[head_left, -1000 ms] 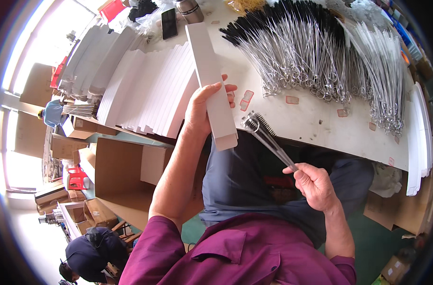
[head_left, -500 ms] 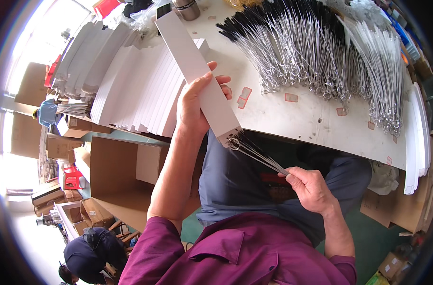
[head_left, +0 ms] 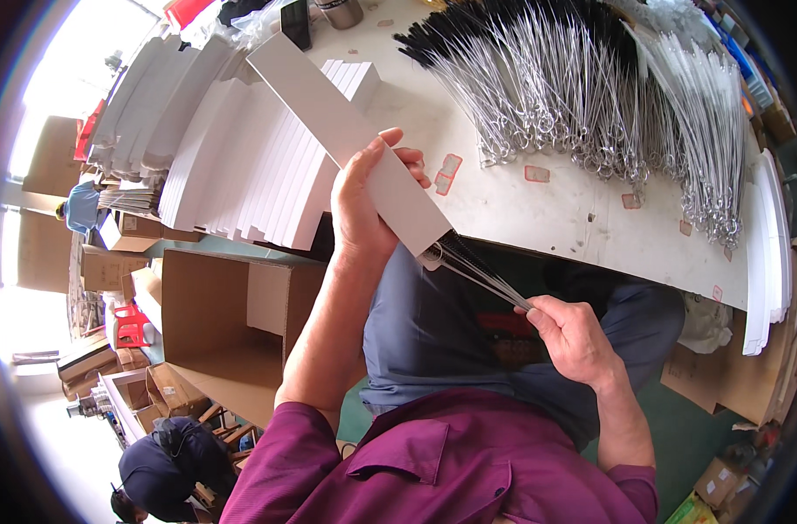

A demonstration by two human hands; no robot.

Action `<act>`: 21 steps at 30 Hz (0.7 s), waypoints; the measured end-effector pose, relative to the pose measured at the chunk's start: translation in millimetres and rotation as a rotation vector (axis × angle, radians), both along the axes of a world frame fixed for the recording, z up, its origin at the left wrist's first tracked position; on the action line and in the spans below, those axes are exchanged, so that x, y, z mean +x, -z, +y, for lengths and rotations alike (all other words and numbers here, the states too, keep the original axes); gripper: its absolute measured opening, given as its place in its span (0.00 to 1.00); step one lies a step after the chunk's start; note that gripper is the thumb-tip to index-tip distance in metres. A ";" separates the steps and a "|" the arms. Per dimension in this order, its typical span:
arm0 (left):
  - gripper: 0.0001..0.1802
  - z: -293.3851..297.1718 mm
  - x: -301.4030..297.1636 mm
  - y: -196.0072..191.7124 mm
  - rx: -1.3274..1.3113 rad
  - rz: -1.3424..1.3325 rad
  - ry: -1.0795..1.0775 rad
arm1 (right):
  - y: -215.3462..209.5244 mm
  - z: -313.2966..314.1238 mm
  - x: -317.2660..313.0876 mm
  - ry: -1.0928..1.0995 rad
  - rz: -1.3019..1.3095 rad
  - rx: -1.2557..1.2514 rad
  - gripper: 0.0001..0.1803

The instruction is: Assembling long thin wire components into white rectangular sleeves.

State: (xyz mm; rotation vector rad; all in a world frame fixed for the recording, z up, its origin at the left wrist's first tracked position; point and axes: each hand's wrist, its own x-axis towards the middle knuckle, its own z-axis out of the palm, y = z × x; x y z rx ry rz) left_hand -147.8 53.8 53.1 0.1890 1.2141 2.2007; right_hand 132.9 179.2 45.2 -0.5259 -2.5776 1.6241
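Note:
My left hand (head_left: 361,210) is wrapped round a long narrow white box (head_left: 315,103), held slantwise above the table's front edge and my lap. Its lower end points toward my right hand (head_left: 578,341), whose thumb and fingers pinch a thin bunch of wire brushes (head_left: 490,278). Their far ends, with dark bristles and a wire loop, are at the box's lower end; how far they reach inside is hidden. On the table beyond lies a large pile of wire brushes (head_left: 538,92) with black bristles and ring ends. Similar brushes with pale bristles (head_left: 700,144) lie to its right.
Several white boxes (head_left: 241,166) stand in a row on the table's left. An open cardboard carton (head_left: 219,319) sits below them. More white boxes (head_left: 769,253) lie at the right edge. A phone (head_left: 295,24) and metal cup (head_left: 340,12) stand behind. A person (head_left: 171,467) bends at lower left.
The box's upper end has swung left and down, while my left hand has shifted slightly right and down. My right hand, still gripping the brushes, has moved slightly up.

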 end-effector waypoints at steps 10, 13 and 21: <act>0.18 14.4 59.9 26.1 0.045 -0.117 0.014 | -2.6 1.2 -41.4 0.006 0.084 -0.084 0.17; 0.20 18.6 80.0 28.0 0.011 -0.055 0.065 | -2.5 3.3 -51.2 0.036 0.155 0.053 0.28; 0.28 6.2 100.5 19.7 -0.231 0.010 0.142 | -2.4 16.8 -46.1 0.003 0.136 0.238 0.36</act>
